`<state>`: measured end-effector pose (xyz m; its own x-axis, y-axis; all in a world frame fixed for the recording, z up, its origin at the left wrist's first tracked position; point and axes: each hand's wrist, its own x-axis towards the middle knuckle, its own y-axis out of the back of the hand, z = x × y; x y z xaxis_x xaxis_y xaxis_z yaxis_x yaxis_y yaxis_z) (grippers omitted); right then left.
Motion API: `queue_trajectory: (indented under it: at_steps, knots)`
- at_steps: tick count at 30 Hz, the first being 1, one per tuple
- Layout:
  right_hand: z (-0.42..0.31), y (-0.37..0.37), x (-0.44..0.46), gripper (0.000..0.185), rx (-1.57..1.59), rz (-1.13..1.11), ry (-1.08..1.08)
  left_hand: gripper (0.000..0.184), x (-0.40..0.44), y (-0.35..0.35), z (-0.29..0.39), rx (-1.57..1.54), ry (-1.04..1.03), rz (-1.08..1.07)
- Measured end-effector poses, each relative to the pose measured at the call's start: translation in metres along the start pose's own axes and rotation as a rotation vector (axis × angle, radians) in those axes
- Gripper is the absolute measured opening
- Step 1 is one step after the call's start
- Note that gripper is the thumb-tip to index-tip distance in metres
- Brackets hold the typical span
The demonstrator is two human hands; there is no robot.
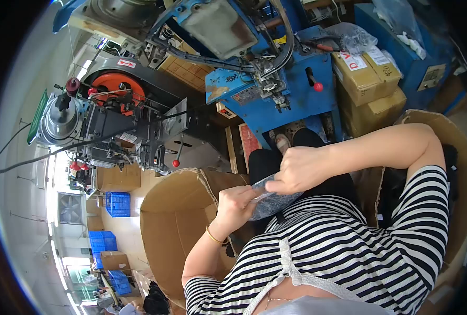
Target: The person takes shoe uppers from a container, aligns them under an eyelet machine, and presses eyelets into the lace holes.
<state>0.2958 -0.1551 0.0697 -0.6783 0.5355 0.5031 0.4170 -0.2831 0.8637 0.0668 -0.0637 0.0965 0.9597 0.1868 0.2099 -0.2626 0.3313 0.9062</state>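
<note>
A clear plastic bag (275, 203) with small dark grey contents lies at my lap, against my striped top. My left hand (236, 206) is closed on its left upper edge. My right hand (299, 170) grips the same edge farther right, thumb pointing toward the left hand. Between the two hands the edge of the bag is stretched. What the small pieces inside are, I cannot make out.
An open cardboard box (175, 226) stands at my left, another (462, 136) at my right. Ahead is a blue machine (302, 100) with a red-knobbed lever (318, 87). Taped cartons (367, 79) are stacked beside it. Another machine (112, 121) stands at left, near blue crates (118, 204).
</note>
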Motion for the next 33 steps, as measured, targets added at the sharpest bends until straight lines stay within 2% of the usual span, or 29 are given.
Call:
queue_trajectory:
  at_steps: [5, 7, 9, 14, 17, 19, 21, 22, 24, 27, 28, 31, 33]
  knots:
    - [0.01, 0.018, -0.037, 0.024, 0.228, -0.135, -0.035, 0.027, 0.02, -0.004, 0.004, -0.014, -0.032, -0.072]
    - [0.01, 0.024, -0.043, 0.026, 0.26, -0.261, -0.058, 0.03, 0.031, -0.008, 0.006, -0.036, -0.074, -0.07]
    - [0.011, 0.034, -0.044, 0.027, 0.235, -0.483, -0.108, 0.029, 0.041, -0.009, 0.007, -0.047, -0.113, -0.104]
    - [0.02, 0.046, -0.061, 0.025, 0.242, -0.383, -0.226, 0.031, 0.064, -0.006, 0.0, -0.024, -0.176, -0.158]
    - [0.019, 0.064, -0.083, 0.016, 0.222, -0.129, -0.342, 0.029, 0.08, -0.003, -0.006, -0.07, -0.262, -0.08]
    - [0.0, 0.07, -0.088, 0.012, 0.21, 0.018, -0.432, 0.027, 0.088, 0.003, -0.007, -0.049, -0.286, -0.101]
    - [-0.016, 0.069, -0.084, 0.013, 0.17, 0.138, -0.491, 0.026, 0.091, 0.0, -0.015, -0.082, -0.34, -0.039]
    - [-0.021, 0.069, -0.082, 0.016, 0.139, 0.181, -0.51, 0.019, 0.091, 0.0, -0.022, -0.069, -0.38, -0.002]
    - [-0.03, 0.075, -0.073, 0.022, 0.09, 0.274, -0.569, 0.013, 0.09, 0.006, -0.029, -0.113, -0.304, 0.039]
    - [-0.03, 0.082, -0.065, 0.014, 0.221, 0.412, -0.89, 0.01, 0.076, 0.013, -0.039, -0.189, -0.12, 0.101]
    - [-0.032, 0.094, -0.054, 0.018, 0.326, 0.35, -1.091, 0.012, 0.067, 0.011, -0.052, -0.191, -0.082, 0.125]
    - [-0.018, 0.101, -0.03, 0.02, 0.484, 0.329, -1.249, 0.01, 0.048, 0.013, -0.061, -0.229, 0.007, 0.251]
    - [-0.007, 0.113, 0.001, 0.021, 0.449, 0.332, -1.18, 0.008, 0.03, 0.018, -0.066, -0.189, 0.135, 0.308]
